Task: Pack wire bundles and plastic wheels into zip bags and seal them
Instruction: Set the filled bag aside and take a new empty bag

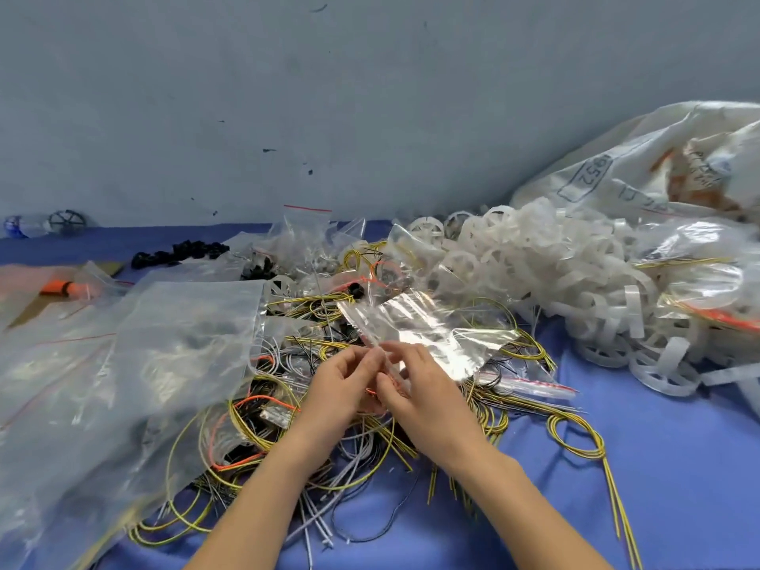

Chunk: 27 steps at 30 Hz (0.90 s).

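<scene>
1. Far left: a stack of large clear bags (123, 364) lies slack over the blue tabletop (678, 466). It covers part of the wire heap and should be kept out of the working area.
2. Left of centre: loose wire bundles (263, 429), yellow-green, orange, grey and black, are tangled on the tabletop beneath both forearms. Judgement: a single coil must be separated cleanly before loading, or strands will drag neighbours along.
3. Left hand (341, 388): fingers curled inward, tips pressed together on the near edge of a small zip bag (427, 327).
4. Small zip bag: held above the wire heap, tilted up and away, empty as far as can be seen, heavy glare on the film. Step in hand, by judgement: opening the mouth.
5. Right hand (427, 401): thumb and forefinger pinch the same edge, just beside the left fingertips. Whether the two lips are already parted cannot be told.
6. Recommendation: grip one lip per hand and pull apart evenly; rub the film if it clings. Keep the mouth facing the person so contents enter without snagging the zip track.
7. Right: plastic wheels (555, 273) are piled white and translucent, near but beyond immediate reach, with a large white sack (641, 166) behind.
8. Risk: stray wire ends caught in the track would prevent a full seal.
</scene>
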Available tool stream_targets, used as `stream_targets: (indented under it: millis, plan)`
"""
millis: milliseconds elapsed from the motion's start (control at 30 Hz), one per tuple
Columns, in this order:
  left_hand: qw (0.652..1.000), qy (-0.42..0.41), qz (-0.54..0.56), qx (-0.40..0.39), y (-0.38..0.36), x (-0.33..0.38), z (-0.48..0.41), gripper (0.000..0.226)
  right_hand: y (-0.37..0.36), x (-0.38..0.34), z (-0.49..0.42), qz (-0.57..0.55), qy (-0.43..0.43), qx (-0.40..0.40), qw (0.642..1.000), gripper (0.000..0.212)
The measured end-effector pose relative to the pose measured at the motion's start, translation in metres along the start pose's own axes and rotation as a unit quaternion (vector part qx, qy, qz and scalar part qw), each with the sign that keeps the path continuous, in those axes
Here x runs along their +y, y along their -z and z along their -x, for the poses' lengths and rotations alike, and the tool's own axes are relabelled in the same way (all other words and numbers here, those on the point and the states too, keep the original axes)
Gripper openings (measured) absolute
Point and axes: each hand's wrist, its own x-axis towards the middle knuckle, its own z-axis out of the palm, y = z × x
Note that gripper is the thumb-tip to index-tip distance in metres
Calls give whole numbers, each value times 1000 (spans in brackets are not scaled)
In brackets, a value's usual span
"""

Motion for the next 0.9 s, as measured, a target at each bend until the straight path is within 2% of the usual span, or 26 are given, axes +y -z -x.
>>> stream_targets:
  millis: [100,233,900]
  plan:
    - [1000,-9,4,9,2,-3,-2,22,-8,15,-3,-51,15,20,998,28]
    - [1000,-17,-23,2,3,-9,-3,22,-13,23,-5,-145,-11,34,989,21]
    - [1000,-11,0,11,0,-12,-2,21,-14,31,-4,-178,-29,30,983,22]
